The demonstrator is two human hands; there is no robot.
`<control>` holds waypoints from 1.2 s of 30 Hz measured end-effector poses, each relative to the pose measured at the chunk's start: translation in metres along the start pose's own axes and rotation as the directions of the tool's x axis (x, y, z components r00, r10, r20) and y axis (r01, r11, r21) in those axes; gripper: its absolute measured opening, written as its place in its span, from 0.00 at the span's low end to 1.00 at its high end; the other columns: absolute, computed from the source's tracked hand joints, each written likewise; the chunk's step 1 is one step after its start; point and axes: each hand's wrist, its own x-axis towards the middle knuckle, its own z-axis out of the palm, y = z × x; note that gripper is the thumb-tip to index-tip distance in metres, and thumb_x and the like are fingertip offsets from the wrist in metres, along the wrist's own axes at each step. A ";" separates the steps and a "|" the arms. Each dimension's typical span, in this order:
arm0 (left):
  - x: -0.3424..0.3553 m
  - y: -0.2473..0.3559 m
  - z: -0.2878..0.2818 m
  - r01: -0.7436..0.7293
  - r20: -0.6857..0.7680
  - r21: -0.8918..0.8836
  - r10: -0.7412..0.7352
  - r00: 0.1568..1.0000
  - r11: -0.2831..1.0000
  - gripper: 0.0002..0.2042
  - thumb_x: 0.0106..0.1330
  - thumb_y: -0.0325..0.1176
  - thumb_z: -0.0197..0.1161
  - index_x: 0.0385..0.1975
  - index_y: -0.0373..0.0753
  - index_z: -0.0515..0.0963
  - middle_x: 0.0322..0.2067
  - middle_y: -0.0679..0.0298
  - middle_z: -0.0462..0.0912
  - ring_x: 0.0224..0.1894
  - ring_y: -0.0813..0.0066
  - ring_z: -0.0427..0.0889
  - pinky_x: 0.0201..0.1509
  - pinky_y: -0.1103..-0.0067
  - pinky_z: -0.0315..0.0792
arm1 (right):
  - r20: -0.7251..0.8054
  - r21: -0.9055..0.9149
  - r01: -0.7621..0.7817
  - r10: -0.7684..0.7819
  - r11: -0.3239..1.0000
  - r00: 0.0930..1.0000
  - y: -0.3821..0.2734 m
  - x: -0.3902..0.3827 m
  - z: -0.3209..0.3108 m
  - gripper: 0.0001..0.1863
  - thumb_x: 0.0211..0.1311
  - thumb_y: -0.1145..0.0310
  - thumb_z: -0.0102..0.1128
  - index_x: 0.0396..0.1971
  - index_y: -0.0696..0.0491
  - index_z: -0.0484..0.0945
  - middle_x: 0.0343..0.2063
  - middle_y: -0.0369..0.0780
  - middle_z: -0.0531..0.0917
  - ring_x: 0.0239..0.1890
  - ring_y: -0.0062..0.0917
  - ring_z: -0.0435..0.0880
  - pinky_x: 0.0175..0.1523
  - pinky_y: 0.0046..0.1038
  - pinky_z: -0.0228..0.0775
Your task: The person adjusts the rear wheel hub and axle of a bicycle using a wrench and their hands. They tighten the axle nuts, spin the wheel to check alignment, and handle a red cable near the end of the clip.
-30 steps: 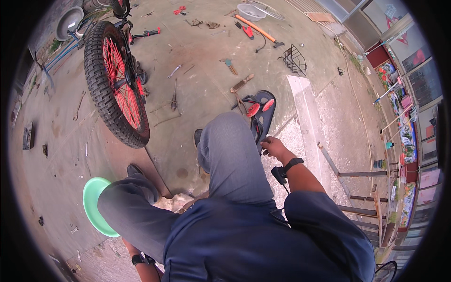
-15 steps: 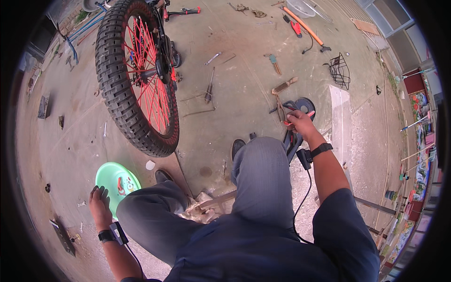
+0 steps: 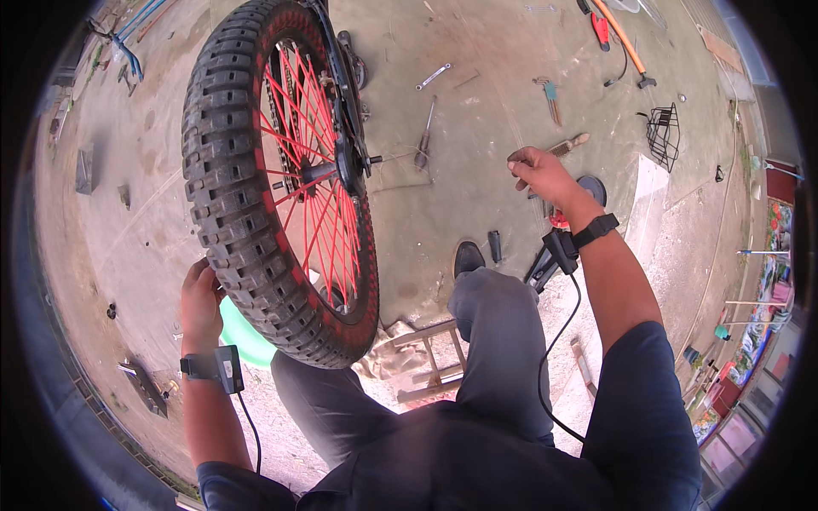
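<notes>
Tyre (image 3: 223, 162) looks matt, rough-knobbed rubber; spokes (image 3: 329, 223), smooth painted metal; basin (image 3: 244, 339), smooth plastic; spanner (image 3: 433, 77), shiny metal; trousers (image 3: 507, 328), matt cloth; brush handle (image 3: 579, 139), dull wood; floor (image 3: 409, 221), matt, stained concrete.

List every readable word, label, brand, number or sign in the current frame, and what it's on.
None can be read.
Black box on the left wristband: pale marking, too small to read.
Tyre: red pattern on the sidewall, no lettering I can make out.
Colourful panels at the right edge: too small and blurred to tell whether they carry text.
</notes>
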 end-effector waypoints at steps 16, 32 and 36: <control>-0.206 0.225 0.127 0.162 -0.270 0.243 -0.094 0.958 0.956 0.23 0.71 0.36 0.56 0.63 0.34 0.69 0.54 0.58 0.81 0.53 0.67 0.81 0.51 0.72 0.72 | 0.004 0.419 -0.439 0.482 0.795 0.876 0.091 -0.282 -0.176 0.19 0.68 0.57 0.62 0.49 0.55 0.79 0.37 0.38 0.84 0.31 0.23 0.86 0.35 0.27 0.74; -0.128 0.343 0.360 -0.268 -0.014 0.350 0.291 0.957 0.898 0.13 0.71 0.24 0.54 0.53 0.31 0.75 0.46 0.58 0.83 0.48 0.73 0.82 0.52 0.77 0.76 | -0.149 0.524 -0.340 0.477 0.781 0.866 0.032 -0.250 -0.371 0.18 0.70 0.58 0.61 0.51 0.55 0.78 0.37 0.38 0.84 0.32 0.23 0.85 0.36 0.26 0.73; -0.072 0.351 0.431 -0.171 0.115 0.384 0.137 0.984 0.907 0.12 0.71 0.24 0.55 0.53 0.31 0.74 0.45 0.58 0.84 0.46 0.72 0.83 0.53 0.77 0.76 | -0.191 0.494 -0.286 0.423 0.821 0.886 -0.006 -0.171 -0.440 0.18 0.70 0.57 0.60 0.50 0.55 0.78 0.37 0.37 0.84 0.32 0.23 0.85 0.36 0.26 0.72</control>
